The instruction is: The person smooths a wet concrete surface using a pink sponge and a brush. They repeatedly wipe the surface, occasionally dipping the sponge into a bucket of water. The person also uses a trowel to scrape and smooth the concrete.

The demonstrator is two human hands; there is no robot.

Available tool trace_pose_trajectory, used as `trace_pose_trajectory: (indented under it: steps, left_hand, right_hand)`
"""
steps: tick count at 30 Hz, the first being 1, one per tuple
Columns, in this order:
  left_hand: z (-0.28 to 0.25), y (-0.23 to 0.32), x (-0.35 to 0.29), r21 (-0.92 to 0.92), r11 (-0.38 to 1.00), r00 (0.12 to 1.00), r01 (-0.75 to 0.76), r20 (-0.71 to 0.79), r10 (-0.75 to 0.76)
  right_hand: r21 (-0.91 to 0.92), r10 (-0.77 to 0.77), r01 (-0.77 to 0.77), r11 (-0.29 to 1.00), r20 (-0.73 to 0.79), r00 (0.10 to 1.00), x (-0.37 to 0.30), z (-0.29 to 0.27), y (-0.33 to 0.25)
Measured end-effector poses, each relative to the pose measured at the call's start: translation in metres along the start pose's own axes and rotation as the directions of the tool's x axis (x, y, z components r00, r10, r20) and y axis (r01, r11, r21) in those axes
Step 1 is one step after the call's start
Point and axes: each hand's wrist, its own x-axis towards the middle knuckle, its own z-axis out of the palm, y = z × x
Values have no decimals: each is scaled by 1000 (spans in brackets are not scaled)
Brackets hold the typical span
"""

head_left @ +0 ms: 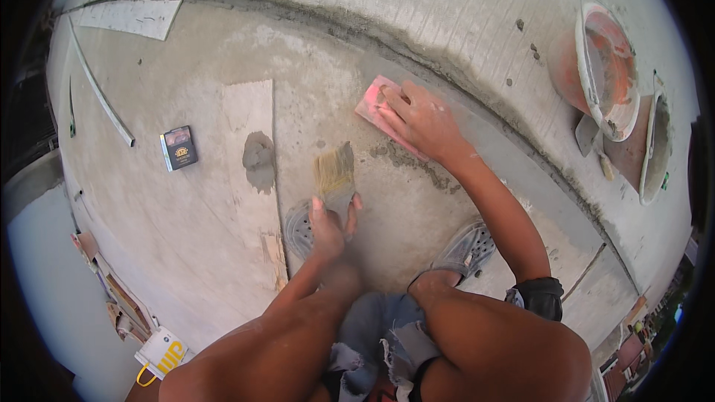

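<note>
We slanted our left forearm (299, 277) inward, our left grip (329, 232) closed, thumb (318, 208) and fingers (352, 216) pointing ahead. We stretched our right forearm (500, 205) farther forward, also angled inward, our right grip (426, 120) palm-down and curled.

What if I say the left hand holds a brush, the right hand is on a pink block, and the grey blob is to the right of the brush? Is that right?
Not quite: the grey blob is to the left of the brush, as the head view shows. The left hand does hold the brush, and the right hand is on the pink block.
</note>
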Motion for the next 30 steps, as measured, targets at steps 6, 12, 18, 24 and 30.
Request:
trace_pose_trajectory:
  steps: [6, 12, 18, 24, 30]
  left_hand:
    - [2, 0, -2, 5, 1000, 999, -29, -18, 29]
    - [7, 4, -2, 207, 964, 985, -165, 81, 151]
    - [44, 41, -3, 294, 925, 961, -240, -63, 270]
    - [-22, 17, -10, 201, 968, 986, -153, -29, 162]
    - [-22, 10, -17, 168, 984, 998, -52, -33, 59]
  right_hand:
    - [-54, 229, -230, 972, -26, 973, 15, -4, 3]
    - [666, 373, -253, 701, -40, 927, -13, -9, -61]
    - [793, 341, -194, 578, -19, 940, -52, -16, -131]
    - [721, 362, -386, 575, 199, 911, -114, -64, -57]
    - [586, 569, -586, 560, 242, 786, -83, -143, 68]
